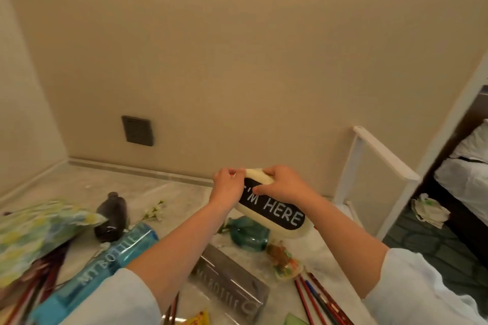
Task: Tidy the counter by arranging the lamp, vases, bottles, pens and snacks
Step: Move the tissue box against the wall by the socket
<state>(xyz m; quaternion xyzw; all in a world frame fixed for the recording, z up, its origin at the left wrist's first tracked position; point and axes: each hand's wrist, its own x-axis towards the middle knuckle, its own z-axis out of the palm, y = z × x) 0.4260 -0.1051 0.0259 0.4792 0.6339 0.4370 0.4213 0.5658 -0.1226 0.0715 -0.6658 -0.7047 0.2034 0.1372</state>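
**Held item:** cream vessel (276, 227) with a black panel lettered I'M HERE, tilted and raised over the desk (174, 192), right of middle and near the back wall. Whether its lower end touches the desk cannot be told.

**Left hand** (227, 185): fingers (232, 173) curled, pinching the vessel's upper end.

**Right hand** (282, 186): fingers (269, 171) curled over the same end, thumb on the black panel.

**Around:**
- teal glass vase (249, 236), on its side just below the vessel
- blue bottle (97, 272) and grey bottle (229, 285), both lying flat, partly hidden by the forearms
- dark bottle (111, 216), tilted, left of middle
- patterned snack packet (34, 232), at the far left
- red pens (317, 298), lower right
- sweet wrapper (284, 261), near the teal vase
- white flower sprig (154, 211), beside the dark bottle
- white frame (375, 163), at the desk's right end
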